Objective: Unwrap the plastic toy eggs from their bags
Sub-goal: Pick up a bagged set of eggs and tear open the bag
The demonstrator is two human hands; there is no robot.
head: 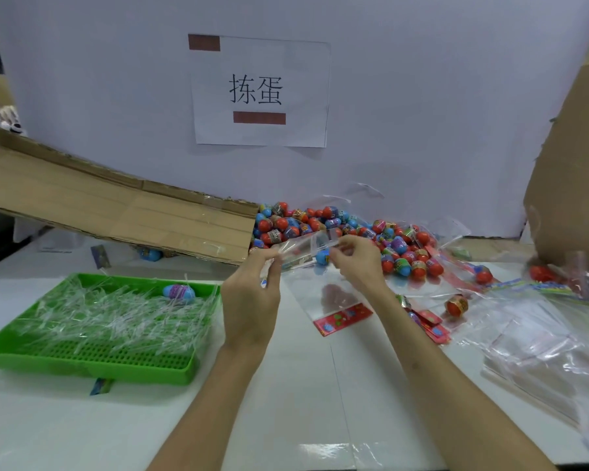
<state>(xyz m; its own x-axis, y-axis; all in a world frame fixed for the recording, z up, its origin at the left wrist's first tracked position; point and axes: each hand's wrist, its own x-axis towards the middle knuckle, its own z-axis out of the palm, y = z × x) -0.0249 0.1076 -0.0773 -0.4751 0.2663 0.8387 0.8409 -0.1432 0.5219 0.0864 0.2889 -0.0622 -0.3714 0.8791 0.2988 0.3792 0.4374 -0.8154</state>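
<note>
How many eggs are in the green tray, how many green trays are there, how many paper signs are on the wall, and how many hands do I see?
Eggs in the green tray: 1, a blue egg
Green trays: 1, the tray
Paper signs on the wall: 1, the sign
Hands: 2, the left hand and the right hand
Total: 5

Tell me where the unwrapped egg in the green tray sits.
The blue egg lies at the back of the green tray, on clear strips, left of the left hand.

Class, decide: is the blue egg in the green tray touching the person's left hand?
Apart. The head view shows the blue egg lying in the green tray, with tray rim and white table between it and the left hand.
</note>
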